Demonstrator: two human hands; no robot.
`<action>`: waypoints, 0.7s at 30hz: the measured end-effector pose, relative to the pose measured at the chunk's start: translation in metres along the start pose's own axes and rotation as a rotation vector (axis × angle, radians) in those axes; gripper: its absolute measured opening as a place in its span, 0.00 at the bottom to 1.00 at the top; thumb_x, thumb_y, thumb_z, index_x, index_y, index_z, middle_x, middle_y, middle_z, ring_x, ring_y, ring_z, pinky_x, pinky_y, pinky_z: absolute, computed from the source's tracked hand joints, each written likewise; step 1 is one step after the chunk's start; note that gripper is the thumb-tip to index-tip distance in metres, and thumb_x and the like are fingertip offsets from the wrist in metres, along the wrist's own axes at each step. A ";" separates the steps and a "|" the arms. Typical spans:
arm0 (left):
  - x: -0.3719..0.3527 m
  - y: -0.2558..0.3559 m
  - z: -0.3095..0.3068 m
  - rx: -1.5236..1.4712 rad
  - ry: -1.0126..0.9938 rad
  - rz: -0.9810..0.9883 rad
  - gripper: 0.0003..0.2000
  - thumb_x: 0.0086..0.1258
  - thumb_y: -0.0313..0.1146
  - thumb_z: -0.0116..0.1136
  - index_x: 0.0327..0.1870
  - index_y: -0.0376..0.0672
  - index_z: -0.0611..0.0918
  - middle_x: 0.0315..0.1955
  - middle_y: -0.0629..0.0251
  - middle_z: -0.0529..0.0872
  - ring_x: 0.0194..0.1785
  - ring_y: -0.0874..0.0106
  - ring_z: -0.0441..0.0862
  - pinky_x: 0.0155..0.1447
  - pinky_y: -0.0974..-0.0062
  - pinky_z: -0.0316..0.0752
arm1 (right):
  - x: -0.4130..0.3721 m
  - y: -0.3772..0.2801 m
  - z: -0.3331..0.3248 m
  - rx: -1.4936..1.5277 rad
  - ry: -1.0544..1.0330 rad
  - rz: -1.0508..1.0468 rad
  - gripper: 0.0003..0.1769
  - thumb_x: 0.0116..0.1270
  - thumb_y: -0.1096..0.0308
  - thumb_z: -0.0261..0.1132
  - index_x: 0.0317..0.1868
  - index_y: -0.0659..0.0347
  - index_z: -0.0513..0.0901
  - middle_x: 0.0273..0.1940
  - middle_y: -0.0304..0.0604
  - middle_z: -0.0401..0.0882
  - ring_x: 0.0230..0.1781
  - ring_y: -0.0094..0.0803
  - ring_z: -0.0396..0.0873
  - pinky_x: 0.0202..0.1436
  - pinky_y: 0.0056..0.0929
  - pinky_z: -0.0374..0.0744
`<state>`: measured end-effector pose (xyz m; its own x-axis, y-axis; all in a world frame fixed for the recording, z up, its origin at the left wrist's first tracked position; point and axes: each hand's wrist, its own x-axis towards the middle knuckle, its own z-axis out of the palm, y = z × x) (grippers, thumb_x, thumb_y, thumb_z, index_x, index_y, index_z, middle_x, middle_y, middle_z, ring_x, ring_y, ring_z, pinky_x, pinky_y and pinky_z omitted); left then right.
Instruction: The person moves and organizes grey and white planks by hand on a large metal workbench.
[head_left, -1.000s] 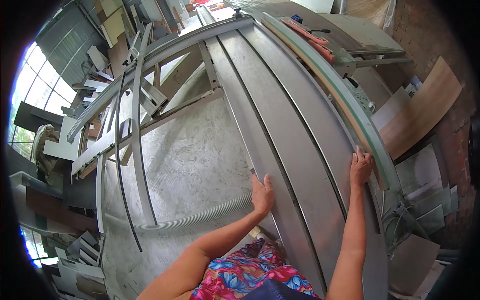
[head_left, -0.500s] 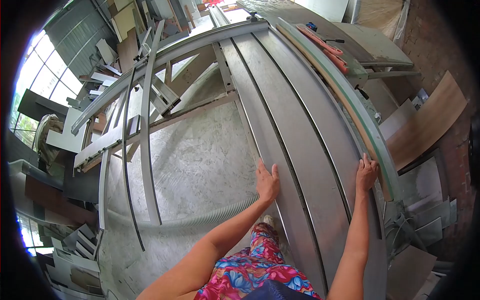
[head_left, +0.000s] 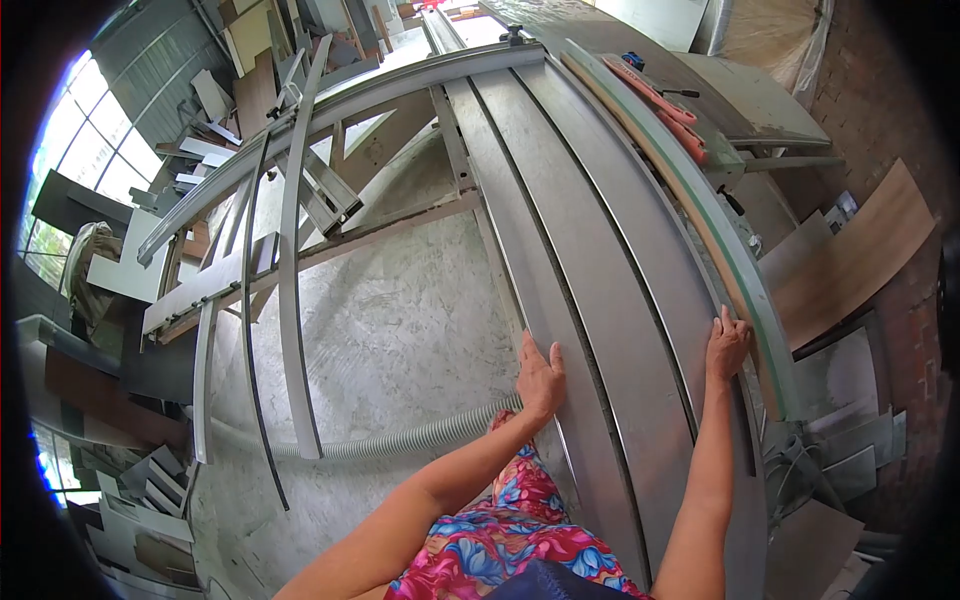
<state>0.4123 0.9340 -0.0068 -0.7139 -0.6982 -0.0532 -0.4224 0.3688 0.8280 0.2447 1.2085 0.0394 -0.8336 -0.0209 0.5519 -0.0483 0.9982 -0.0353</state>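
Observation:
A long grey metal sliding table point(head_left: 600, 300) with two dark lengthwise slots runs away in front of me. My left hand point(head_left: 541, 380) lies along its left edge, fingers stretched forward and thumb apart on the metal. At the right edge, my right hand point(head_left: 728, 346) has its fingers bent over the metal border, beside the green-and-tan edged strip point(head_left: 735, 270) of the neighbouring saw bench. The undersides of both hands are hidden.
A metal crossbar fence point(head_left: 350, 85) spans the far end, joined to an outrigger frame point(head_left: 320, 250) on the left. A ridged grey hose point(head_left: 420, 440) crosses the concrete floor. Orange push tools point(head_left: 660, 105) lie on the bench. Board offcuts lean on both sides.
The view has shifted slightly, and my front foot is now less visible. Both hands keep their places at the table's edges.

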 end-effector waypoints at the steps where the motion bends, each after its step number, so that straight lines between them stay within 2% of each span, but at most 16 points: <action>1: 0.000 -0.001 0.000 0.002 -0.001 0.003 0.33 0.70 0.50 0.44 0.68 0.37 0.54 0.60 0.44 0.67 0.58 0.48 0.70 0.57 0.57 0.68 | 0.002 -0.004 0.000 0.001 0.000 0.002 0.18 0.62 0.62 0.62 0.54 0.46 0.79 0.35 0.41 0.72 0.39 0.38 0.74 0.42 0.37 0.76; 11: 0.001 -0.001 -0.003 0.006 -0.027 0.033 0.33 0.70 0.50 0.44 0.67 0.34 0.54 0.58 0.40 0.67 0.56 0.46 0.71 0.56 0.57 0.69 | 0.028 -0.044 0.009 -0.043 -0.024 0.027 0.17 0.64 0.60 0.61 0.54 0.44 0.78 0.38 0.41 0.73 0.41 0.40 0.75 0.41 0.39 0.78; 21: 0.006 -0.007 -0.003 -0.023 -0.057 0.080 0.34 0.70 0.49 0.43 0.68 0.33 0.51 0.59 0.39 0.65 0.56 0.44 0.71 0.55 0.56 0.69 | 0.049 -0.070 0.030 -0.039 0.002 0.037 0.15 0.64 0.61 0.61 0.51 0.46 0.78 0.38 0.41 0.73 0.41 0.38 0.75 0.40 0.36 0.78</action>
<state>0.4121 0.9253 -0.0114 -0.7758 -0.6307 -0.0179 -0.3503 0.4070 0.8436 0.1909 1.1355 0.0441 -0.8334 0.0161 0.5524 0.0038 0.9997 -0.0234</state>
